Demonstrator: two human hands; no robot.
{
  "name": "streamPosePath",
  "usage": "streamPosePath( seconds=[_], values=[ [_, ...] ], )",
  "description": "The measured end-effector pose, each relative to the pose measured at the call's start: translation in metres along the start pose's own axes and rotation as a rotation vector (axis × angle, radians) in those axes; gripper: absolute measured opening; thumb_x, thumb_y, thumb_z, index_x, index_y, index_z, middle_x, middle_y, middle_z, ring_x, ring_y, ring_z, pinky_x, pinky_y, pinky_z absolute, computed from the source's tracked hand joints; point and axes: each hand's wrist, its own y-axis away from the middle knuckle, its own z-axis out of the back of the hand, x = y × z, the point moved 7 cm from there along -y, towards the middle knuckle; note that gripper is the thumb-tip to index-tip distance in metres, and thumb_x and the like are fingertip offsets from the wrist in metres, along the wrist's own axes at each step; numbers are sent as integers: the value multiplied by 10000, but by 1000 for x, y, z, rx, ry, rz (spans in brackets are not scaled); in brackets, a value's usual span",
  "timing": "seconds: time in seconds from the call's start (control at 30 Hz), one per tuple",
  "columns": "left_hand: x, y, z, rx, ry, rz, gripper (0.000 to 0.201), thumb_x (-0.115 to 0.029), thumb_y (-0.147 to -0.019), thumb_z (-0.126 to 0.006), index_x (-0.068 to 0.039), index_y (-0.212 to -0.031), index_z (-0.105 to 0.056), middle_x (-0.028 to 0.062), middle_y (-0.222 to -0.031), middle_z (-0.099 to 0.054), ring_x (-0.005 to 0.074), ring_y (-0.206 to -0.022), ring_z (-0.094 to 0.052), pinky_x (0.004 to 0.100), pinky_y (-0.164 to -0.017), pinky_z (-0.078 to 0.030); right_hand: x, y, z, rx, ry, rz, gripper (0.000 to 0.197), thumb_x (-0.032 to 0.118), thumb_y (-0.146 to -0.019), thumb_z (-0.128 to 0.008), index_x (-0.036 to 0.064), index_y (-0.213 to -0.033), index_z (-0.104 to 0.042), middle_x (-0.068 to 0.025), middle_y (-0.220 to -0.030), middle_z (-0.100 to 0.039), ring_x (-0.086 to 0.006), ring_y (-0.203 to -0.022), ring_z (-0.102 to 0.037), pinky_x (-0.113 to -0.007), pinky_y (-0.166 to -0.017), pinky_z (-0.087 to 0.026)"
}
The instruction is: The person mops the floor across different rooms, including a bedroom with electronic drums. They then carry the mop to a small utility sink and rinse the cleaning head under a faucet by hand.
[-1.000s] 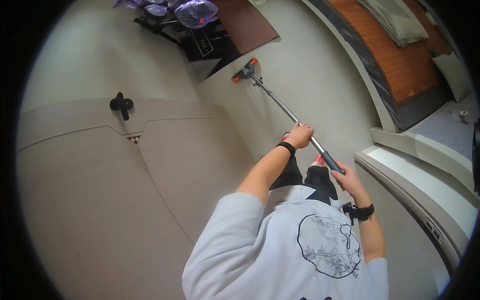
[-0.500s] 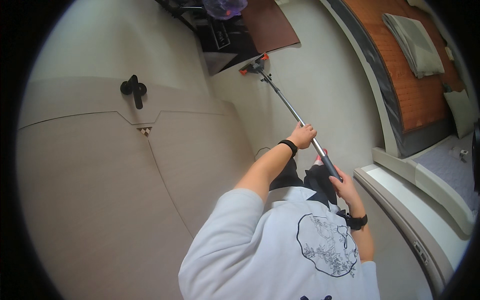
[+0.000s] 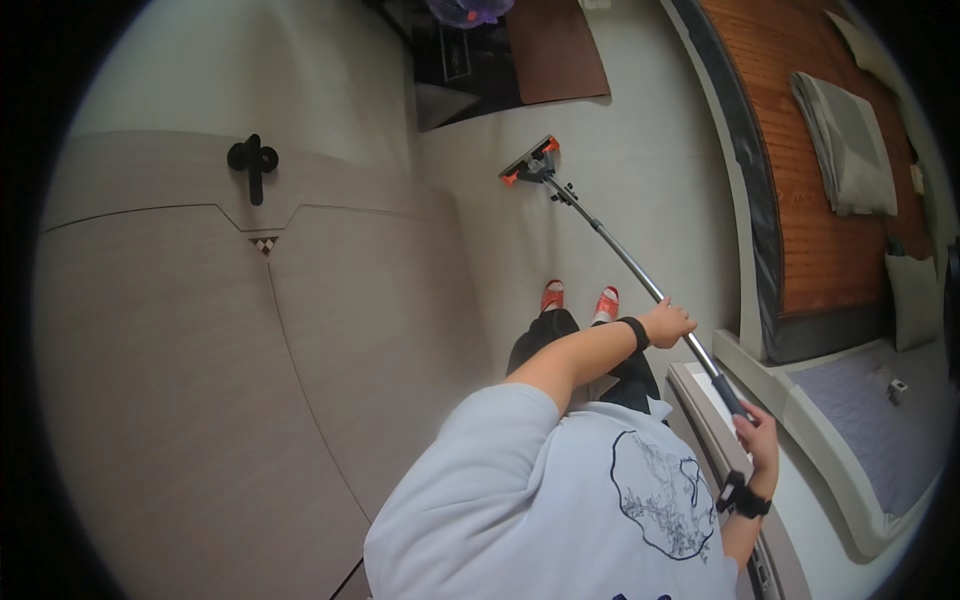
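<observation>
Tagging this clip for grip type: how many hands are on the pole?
2: the left hand is around the metal shaft, and the right hand is at the dark end grip. No other hand shows.
</observation>
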Motion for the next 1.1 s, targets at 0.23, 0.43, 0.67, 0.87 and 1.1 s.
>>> streamPosePath(
  seconds=[0.23, 0.43, 0.67, 0.87, 1.1],
  values=[
    [48, -67, 70, -307, 66, 141, 174, -138, -751, -532, -134, -922, -498, 69, -908, -529, 261, -981, -494, 530, -921, -296, 92, -85, 72, 5, 184, 138, 451, 144, -682, -647, 19, -1107, -561, 29, -542, -475, -35, -396, -382, -184, -345, -260],
    [83, -95, 149, -508, 65, 150, 287, -127, -735, -543, -139, -1015, -483, 73, -994, -512, 251, -1046, -455, 505, -942, -282, 214, -126, 99, 155, 234, 269, 390, 77, -716, -608, -21, -1090, -557, 34, -567, -485, -14, -406, -390, -163, -348, -278],
    [213, -34, 240, -542, 92, 291, 316, -125, -718, -553, -131, -1031, -508, 76, -1009, -525, 244, -1018, -473, 487, -934, -291, 353, -194, 5, 350, 265, 279, 349, 64, -760, -585, -18, -1098, -554, 40, -558, -469, -10, -399, -386, -159, -337, -296],
    [313, 38, 323, -753, 35, 453, 374, -126, -708, -573, -142, -1074, -499, 61, -1028, -525, 229, -1065, -446, 464, -940, -282, 490, -229, -89, 368, 475, 365, 373, 132, -744, -642, 12, -1090, -570, 35, -515, -489, -11, -369, -401, -163, -309, -313],
    [339, 114, 396, -921, 156, 306, 378, -124, -710, -591, -132, -1075, -495, 51, -1067, -533, 238, -1057, -460, 413, -916, -313, 587, -191, -152, 318, 605, 447, 391, 148, -725, -657, -26, -1064, -569, 26, -497, -474, -5, -324, -374, -138, -285, -306]
  ],
)
